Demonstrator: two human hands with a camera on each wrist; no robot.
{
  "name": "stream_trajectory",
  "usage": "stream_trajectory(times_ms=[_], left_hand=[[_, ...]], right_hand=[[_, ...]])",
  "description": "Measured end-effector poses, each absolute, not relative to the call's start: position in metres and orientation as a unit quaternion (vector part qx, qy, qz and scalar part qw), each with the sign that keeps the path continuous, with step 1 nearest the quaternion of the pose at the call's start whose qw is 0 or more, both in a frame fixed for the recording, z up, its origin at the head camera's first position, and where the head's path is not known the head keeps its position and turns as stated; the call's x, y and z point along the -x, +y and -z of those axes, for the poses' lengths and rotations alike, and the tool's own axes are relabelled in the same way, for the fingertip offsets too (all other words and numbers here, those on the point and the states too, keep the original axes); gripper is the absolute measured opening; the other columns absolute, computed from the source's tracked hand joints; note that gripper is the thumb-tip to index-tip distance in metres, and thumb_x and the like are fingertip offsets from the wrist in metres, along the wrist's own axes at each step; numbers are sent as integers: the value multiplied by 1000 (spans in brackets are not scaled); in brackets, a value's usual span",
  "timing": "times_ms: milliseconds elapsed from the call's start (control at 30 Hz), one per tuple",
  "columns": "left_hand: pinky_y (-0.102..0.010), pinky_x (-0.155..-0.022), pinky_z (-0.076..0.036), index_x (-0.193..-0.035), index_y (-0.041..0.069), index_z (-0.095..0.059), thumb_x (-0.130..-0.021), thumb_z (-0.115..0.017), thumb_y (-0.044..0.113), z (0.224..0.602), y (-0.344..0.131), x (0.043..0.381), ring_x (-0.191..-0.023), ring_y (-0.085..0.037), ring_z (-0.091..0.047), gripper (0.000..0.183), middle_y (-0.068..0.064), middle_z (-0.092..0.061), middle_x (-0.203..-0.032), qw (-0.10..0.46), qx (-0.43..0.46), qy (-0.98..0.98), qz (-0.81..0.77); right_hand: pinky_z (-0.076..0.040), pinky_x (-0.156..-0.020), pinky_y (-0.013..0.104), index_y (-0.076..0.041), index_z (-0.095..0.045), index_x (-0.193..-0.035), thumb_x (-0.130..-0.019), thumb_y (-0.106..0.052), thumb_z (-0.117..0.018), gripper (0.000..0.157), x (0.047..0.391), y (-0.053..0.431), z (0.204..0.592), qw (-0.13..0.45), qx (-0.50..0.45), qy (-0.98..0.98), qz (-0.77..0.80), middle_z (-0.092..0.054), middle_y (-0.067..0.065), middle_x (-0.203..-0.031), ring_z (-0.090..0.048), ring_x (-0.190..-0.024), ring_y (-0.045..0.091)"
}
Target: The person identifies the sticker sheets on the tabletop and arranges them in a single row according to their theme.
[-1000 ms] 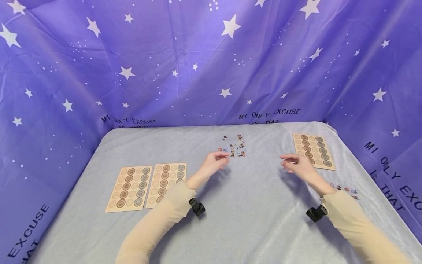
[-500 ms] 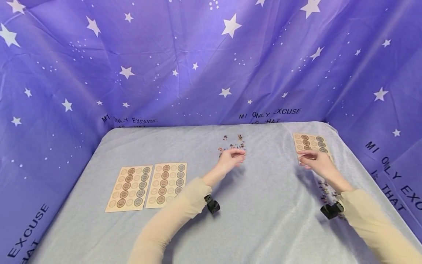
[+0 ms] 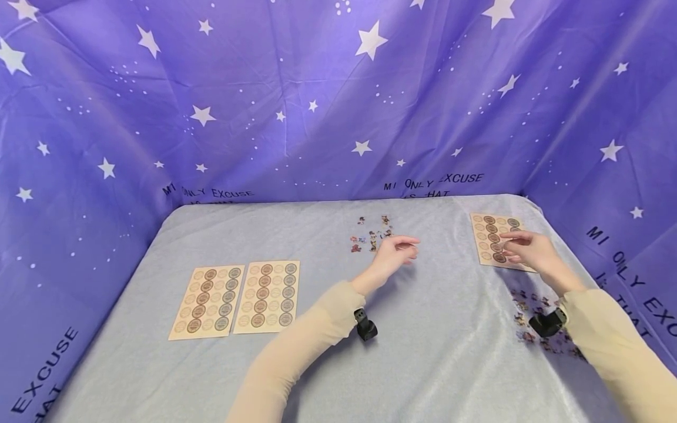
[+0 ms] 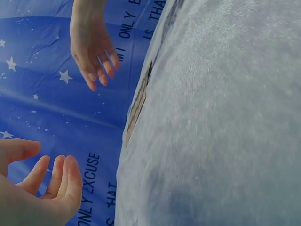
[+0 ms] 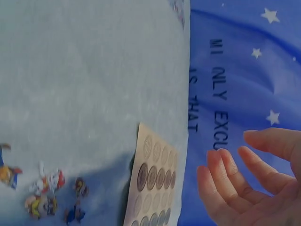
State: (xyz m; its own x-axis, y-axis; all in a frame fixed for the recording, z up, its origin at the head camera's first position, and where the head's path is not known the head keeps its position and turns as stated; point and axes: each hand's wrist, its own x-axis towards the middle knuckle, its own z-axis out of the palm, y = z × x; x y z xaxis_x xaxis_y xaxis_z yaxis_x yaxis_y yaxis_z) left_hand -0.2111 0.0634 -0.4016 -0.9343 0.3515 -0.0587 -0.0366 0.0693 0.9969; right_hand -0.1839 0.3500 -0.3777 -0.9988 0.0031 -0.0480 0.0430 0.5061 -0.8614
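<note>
My left hand (image 3: 394, 258) hovers over the middle of the table with loosely bent fingers and holds nothing; the left wrist view shows the hand (image 4: 47, 193) with thumb and fingers apart. Just left of it lies a clear sheet of cartoon stickers (image 3: 356, 248), partly covered by the hand. My right hand (image 3: 536, 257) is above a beige sheet of round stickers (image 3: 482, 245), hiding its right part. In the right wrist view the fingers of the right hand (image 5: 249, 183) are spread and relaxed, with nothing between them. Below the right wrist lies another cartoon sticker sheet (image 3: 520, 320).
Two more beige sheets of round stickers, one outer (image 3: 185, 305) and one inner (image 3: 245, 314), lie side by side at the left. A pale blue cloth (image 3: 423, 364) covers the table. A purple star-printed curtain (image 3: 296, 70) hangs behind and at both sides.
Both hands have moved to the right. The left hand has passed across the middle cartoon sticker sheet; the right hand has come over the beige sheet. The sheets have stayed in place.
</note>
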Motion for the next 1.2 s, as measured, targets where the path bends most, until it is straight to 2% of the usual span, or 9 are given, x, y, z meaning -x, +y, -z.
stream_trajectory(times_ms=[100,367,500,600,667,767,833,967,1200], left_hand=[[-39,-78,-54,-111,-7,-60,-85,-54,-3,402,71,211,-90,-34,-63,27,-26,-63,-100,142,-102,707,-685],[-35,-74,-55,-110,-5,-62,-83,-55,-3,410,97,219,-80,-23,-65,28,-22,-66,-98,142,-103,693,-699],[-35,-74,-55,-110,-4,-62,-83,-55,-5,413,113,222,-83,-27,-65,28,-23,-65,-98,143,-99,684,-709],[-36,-74,-55,-108,-4,-64,-84,-55,-6,417,128,223,-85,-31,-65,26,-23,-65,-97,149,-92,676,-716],[-35,-73,-55,-107,-4,-64,-84,-55,-6,420,139,223,-84,-30,-65,25,-22,-66,-94,151,-87,672,-720],[-38,-74,-55,-104,-5,-65,-82,-56,-7,426,155,223,-82,-31,-65,24,-21,-67,-90,149,-67,660,-734],[-39,-75,-55,-104,-6,-65,-82,-56,-7,431,164,222,-82,-31,-65,24,-21,-67,-90,155,-50,649,-743],[-40,-78,-54,-105,-7,-64,-83,-55,-8,439,174,220,-86,-32,-65,24,-23,-66,-96,178,-12,620,-764],[-36,-83,-52,-108,-10,-61,-82,-54,-11,449,185,219,-99,-33,-61,27,-24,-63,-105,207,10,560,-802]], right_hand=[[-53,-57,17,20,-43,-118,-88,-6,-47,40,188,355,380,26,-31,876,481,-56,-26,-69,-59,-60,-3],[-54,-62,19,25,-34,-120,-91,-4,-45,43,202,372,381,57,-36,872,486,-54,-28,-70,-58,-63,-6],[-53,-63,18,23,-32,-123,-92,-8,-44,45,208,380,381,72,-46,874,478,-53,-29,-69,-58,-63,-5],[-53,-64,19,13,-46,-117,-92,-9,-46,33,211,388,384,71,-63,872,480,-52,-29,-70,-58,-64,-4],[-54,-63,19,-6,-58,-105,-91,-8,-48,17,213,395,388,60,-75,869,485,-53,-28,-71,-58,-64,-4],[-53,-60,19,-26,-56,-90,-89,-10,-51,17,215,403,395,36,-96,867,488,-54,-26,-68,-56,-62,-5],[-51,-57,18,-18,-63,-93,-87,-12,-53,13,217,407,400,15,-110,871,478,-53,-25,-65,-54,-60,-6],[-47,-50,19,14,-54,-114,-83,-12,-54,40,220,410,410,-17,-152,882,446,-50,-23,-60,-50,-55,-4],[-39,-49,19,18,-42,-124,-81,-13,-54,54,220,408,414,-29,-176,895,410,-51,-4,-68,-42,-55,-1]])
